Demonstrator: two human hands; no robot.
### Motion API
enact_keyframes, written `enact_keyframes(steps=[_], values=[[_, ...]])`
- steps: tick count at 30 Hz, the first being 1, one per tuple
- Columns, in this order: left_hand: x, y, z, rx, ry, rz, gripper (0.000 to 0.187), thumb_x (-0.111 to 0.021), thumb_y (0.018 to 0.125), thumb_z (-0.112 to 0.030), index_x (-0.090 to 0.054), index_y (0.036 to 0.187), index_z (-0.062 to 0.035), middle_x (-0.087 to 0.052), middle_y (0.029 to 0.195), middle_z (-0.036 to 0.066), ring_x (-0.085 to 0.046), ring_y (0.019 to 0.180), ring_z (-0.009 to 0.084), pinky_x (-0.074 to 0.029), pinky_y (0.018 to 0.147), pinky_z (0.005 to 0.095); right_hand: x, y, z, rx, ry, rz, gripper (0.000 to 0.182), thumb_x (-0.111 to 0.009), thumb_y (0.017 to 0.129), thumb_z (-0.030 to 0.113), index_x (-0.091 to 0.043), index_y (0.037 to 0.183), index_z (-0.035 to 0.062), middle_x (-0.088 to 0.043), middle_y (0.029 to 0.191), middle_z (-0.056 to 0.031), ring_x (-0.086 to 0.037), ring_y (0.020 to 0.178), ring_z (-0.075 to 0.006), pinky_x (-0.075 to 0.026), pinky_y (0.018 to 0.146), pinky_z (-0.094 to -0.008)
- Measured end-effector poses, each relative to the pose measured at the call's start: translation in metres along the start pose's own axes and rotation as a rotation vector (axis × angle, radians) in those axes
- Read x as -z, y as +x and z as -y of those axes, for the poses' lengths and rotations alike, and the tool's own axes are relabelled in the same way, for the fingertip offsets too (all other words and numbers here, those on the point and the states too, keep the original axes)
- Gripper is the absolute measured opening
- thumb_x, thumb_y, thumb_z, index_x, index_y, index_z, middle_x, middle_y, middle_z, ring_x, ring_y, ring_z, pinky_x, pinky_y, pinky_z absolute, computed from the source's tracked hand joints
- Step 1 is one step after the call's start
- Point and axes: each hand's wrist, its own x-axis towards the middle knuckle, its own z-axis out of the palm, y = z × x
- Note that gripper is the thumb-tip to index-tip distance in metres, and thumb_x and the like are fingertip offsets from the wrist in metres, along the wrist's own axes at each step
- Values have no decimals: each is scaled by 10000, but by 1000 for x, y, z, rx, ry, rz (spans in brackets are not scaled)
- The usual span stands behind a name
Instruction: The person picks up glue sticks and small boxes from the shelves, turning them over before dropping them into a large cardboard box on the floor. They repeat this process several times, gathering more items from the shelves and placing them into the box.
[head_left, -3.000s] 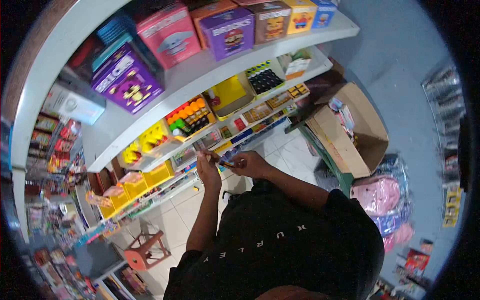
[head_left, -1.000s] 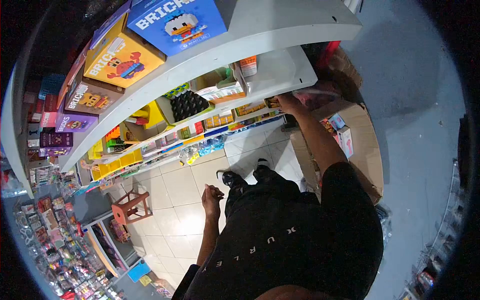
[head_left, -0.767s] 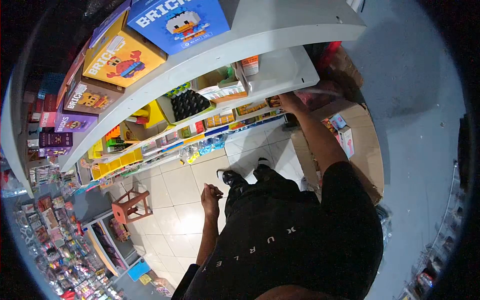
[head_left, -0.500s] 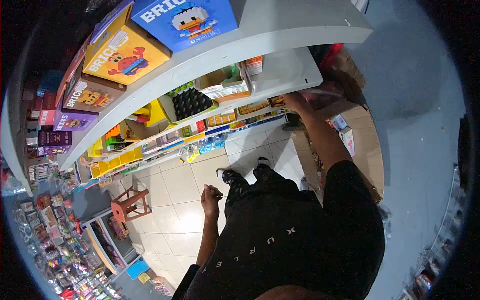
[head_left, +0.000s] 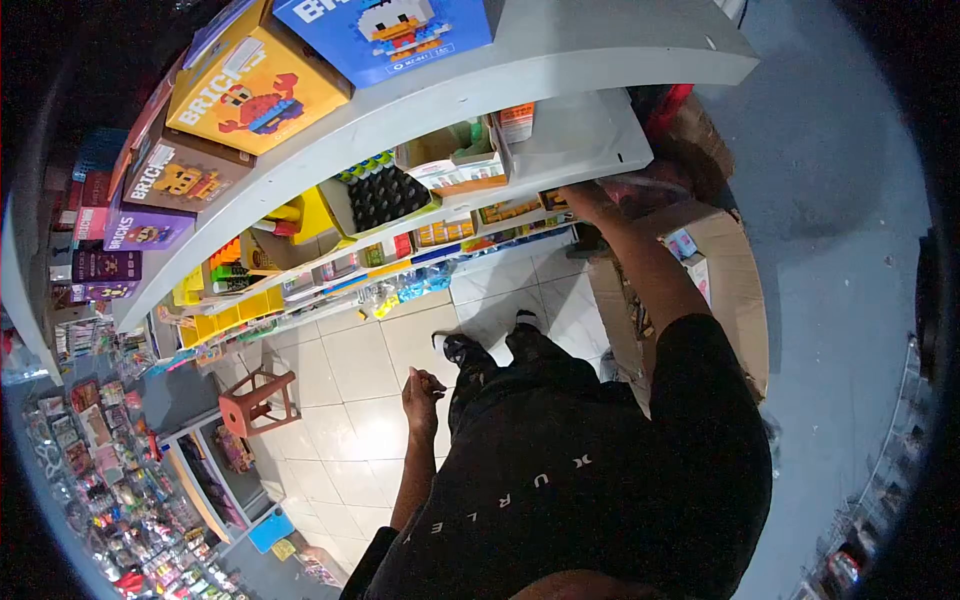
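My right hand [head_left: 590,203] reaches in under the upper shelf, next to a small tray of orange-yellow packs [head_left: 552,201] on the lower shelf. The shelf edge and shadow hide its fingers. My left hand [head_left: 423,390] hangs over the tiled floor with its fingers curled in; whether something small is inside I cannot make out. On the shelf above the right hand stand an open carton with a green item [head_left: 470,140], an orange-and-white box [head_left: 516,122] and a display box of black round-topped items [head_left: 385,202].
Boxes marked BRICKS [head_left: 260,90] line the curved top shelf [head_left: 600,70]. An open cardboard box [head_left: 735,300] stands by my right arm. A reddish plastic stool [head_left: 258,402] is on the floor at left, near a rack of small packaged goods [head_left: 110,470].
The view has shifted slightly, so the shelves sit a little farther right and lower. Both hands keep nearly the same place and pose.
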Motion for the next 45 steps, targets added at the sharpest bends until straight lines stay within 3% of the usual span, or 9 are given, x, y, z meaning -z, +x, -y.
enact_keyframes(steps=[4,7,13,19,31,34,40,43,45], values=[[0,-1,5,-11,6,22,461,-421,987,-504,-556,869,-79,-557,716,34,-582,655,147,-464,576,284,14,-9,12,21,55,-76,414,-492,858,29,-469,1269,-20,-504,1263,-285,-499,1188,-412,-430,1007,-462],[2,1,9,-9,23,38,466,-419,987,-506,-555,866,-77,-558,717,37,-581,656,147,-468,580,286,8,-5,18,-163,150,-91,405,-521,841,24,-504,1243,-16,-513,1256,-272,-509,1187,-393,-454,981,-458],[8,-4,17,19,22,49,468,-426,976,-524,-542,868,-83,-544,731,44,-586,670,167,-468,605,306,56,-30,44,15,-244,199,382,-590,816,49,-568,1196,20,-544,1225,-217,-523,1171,-362,-470,960,-447],[14,-8,24,27,11,56,448,-431,978,-508,-544,876,-86,-547,730,43,-581,657,161,-464,592,291,19,-26,17,-15,140,-80,363,-519,859,55,-508,1215,-14,-604,1067,-275,-616,990,-390,-509,854,-480],[23,-3,20,27,14,41,476,-407,988,-508,-551,840,-79,-555,715,43,-579,630,157,-471,568,290,7,-25,32,1,100,33,445,-470,888,79,-385,1324,48,-596,1127,-267,-609,1025,-403,-499,852,-501],[25,-4,22,20,31,14,494,-404,987,-514,-555,828,-72,-562,713,44,-581,625,153,-479,563,286,13,-23,32,-52,186,129,353,-537,890,117,-437,1216,25,-567,1134,-249,-586,1028,-409,-487,872,-474],[26,-6,20,31,43,20,492,-413,986,-511,-553,831,-65,-549,704,43,-586,630,153,-484,563,282,12,-22,8,60,65,-177,434,-548,873,70,-432,1291,41,-594,1092,-264,-602,1020,-390,-492,864,-486],[25,-6,19,31,23,33,497,-410,987,-511,-550,825,-63,-541,702,43,-580,628,152,-487,562,283,17,-21,-4,34,58,-116,361,-550,873,70,-494,1226,21,-588,1099,-255,-593,1030,-388,-480,895,-486],[24,-6,17,39,20,29,501,-402,990,-510,-548,818,-62,-539,702,43,-575,627,150,-488,561,283,20,-21,-2,-179,301,-16,296,-545,875,82,-540,1167,31,-601,1085,-232,-593,1026,-376,-474,886,-476]])
